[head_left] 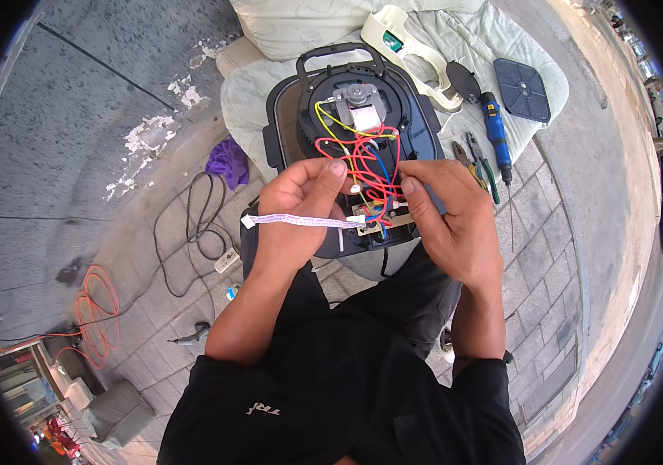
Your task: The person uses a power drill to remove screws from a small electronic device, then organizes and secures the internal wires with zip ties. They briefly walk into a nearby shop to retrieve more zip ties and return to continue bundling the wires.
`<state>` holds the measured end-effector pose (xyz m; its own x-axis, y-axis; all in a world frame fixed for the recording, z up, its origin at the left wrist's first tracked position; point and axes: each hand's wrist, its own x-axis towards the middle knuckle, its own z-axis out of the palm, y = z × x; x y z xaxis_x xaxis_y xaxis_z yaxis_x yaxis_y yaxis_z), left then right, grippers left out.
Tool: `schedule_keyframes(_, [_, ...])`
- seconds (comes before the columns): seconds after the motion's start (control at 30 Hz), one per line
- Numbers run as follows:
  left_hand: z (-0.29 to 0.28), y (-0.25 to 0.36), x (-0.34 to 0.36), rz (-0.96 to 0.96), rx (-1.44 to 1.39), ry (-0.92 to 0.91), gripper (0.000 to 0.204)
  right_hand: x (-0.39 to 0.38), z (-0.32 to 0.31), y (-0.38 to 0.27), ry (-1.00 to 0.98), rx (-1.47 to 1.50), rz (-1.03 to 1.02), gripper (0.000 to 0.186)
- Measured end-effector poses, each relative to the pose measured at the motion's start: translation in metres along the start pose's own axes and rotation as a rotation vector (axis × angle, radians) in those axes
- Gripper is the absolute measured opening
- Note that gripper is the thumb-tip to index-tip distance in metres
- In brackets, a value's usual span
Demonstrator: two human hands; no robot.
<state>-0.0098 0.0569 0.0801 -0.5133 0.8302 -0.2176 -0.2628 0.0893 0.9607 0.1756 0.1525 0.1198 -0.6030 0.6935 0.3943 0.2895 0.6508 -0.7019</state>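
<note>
An opened black appliance (417, 93) lies in front of me, its round metal motor (359, 94) near the middle. Loose red wires (379, 180) spread below it, with yellow and blue ones among them. My left hand (293, 201) is closed, thumb against forefinger, at the left side of the red wires. Opposite it, my right hand (455, 221) pinches at the right side of the same bundle. A small white connector (356, 188) hangs between the hands. From the circuit board (401, 220), a white ribbon cable (293, 221) stretches across my left hand.
On the pale quilted cloth (494, 46) sit a white plastic housing (417, 62), a blue power screwdriver (496, 132), a dark square grille (522, 89) and pliers (483, 167). Left on the paving are a purple cloth (228, 163), a black cord (158, 232) and an orange cable (97, 310).
</note>
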Motion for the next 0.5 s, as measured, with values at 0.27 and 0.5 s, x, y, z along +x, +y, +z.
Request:
schedule_keyframes(0.27, [-0.011,0.012,0.015,0.078,0.167,-0.026,0.028,0.022,-0.005,0.001,-0.122,0.033,-0.002,0.016])
schedule_keyframes(0.5, [-0.023,0.002,0.043,0.417,0.32,-0.032,0.02,0.033,-0.006,0.012,-0.184,0.048,0.021,0.018])
